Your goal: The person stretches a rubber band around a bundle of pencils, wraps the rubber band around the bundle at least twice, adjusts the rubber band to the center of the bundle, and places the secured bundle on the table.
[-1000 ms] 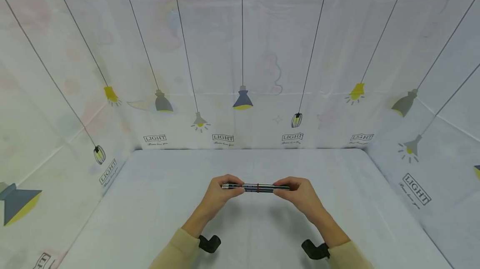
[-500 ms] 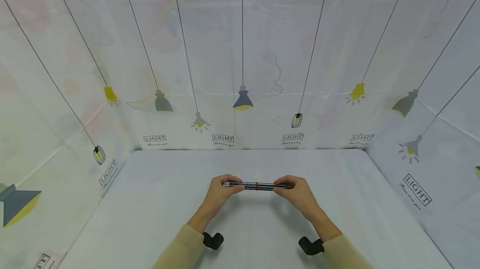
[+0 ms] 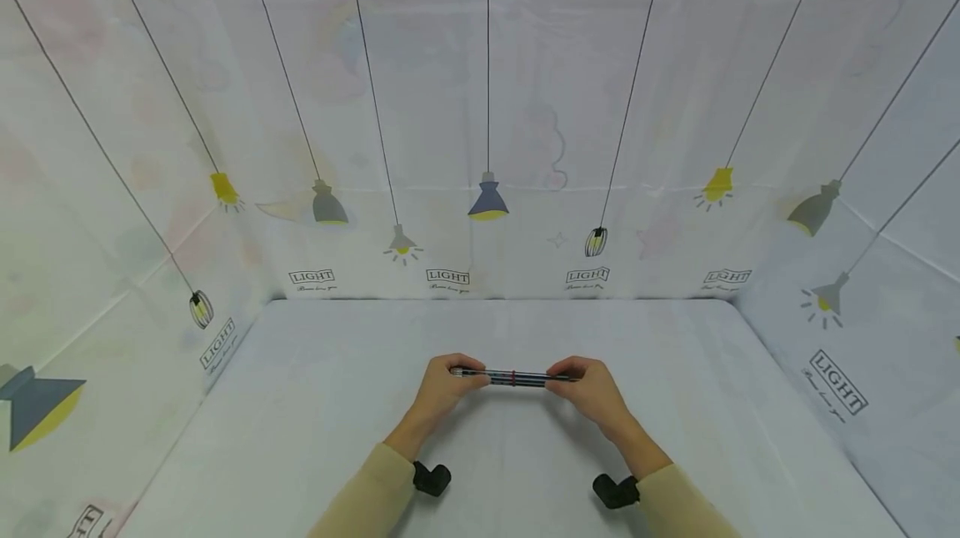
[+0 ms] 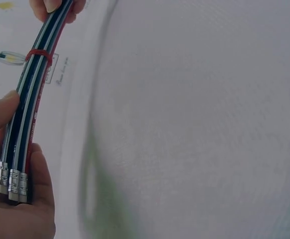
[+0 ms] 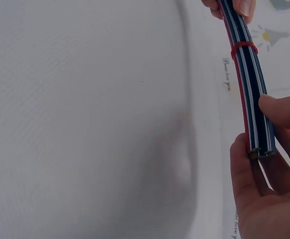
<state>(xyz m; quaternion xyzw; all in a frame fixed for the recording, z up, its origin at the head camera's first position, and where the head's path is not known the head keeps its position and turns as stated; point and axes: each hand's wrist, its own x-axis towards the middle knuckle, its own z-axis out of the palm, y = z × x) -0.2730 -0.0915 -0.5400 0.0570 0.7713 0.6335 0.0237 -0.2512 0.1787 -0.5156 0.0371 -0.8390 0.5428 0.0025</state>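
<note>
1. The pencil bundle point(image 3: 514, 376) was held in the air just above the table point(image 3: 315, 404), level, with its long axis running left to right across the person's front.
2. The left hand point(image 3: 444, 384) pinched the bundle's left end between thumb and curled fingers; in the left wrist view the metal eraser ends point(image 4: 13, 180) lay against that palm.
3. The right hand point(image 3: 591, 388) gripped the opposite end the same way, thumb point(image 5: 283, 110) on top and fingers curled under, with the cut ends of the pencils point(image 5: 262, 151) just past the thumb.
4. A red rubber band point(image 3: 513, 376) wrapped the bundle about midway between the two hands, touching neither.
5. Both hands sat about equally near the band, one on each side, so the bundle lay straight between them rather than off toward either arm.
6. Farther out, a black wrist mount point(image 3: 432, 478) showed under each sleeve point(image 3: 367, 498).
7. Around the table stood white walls printed with hanging lamps point(image 3: 487, 198).
</note>
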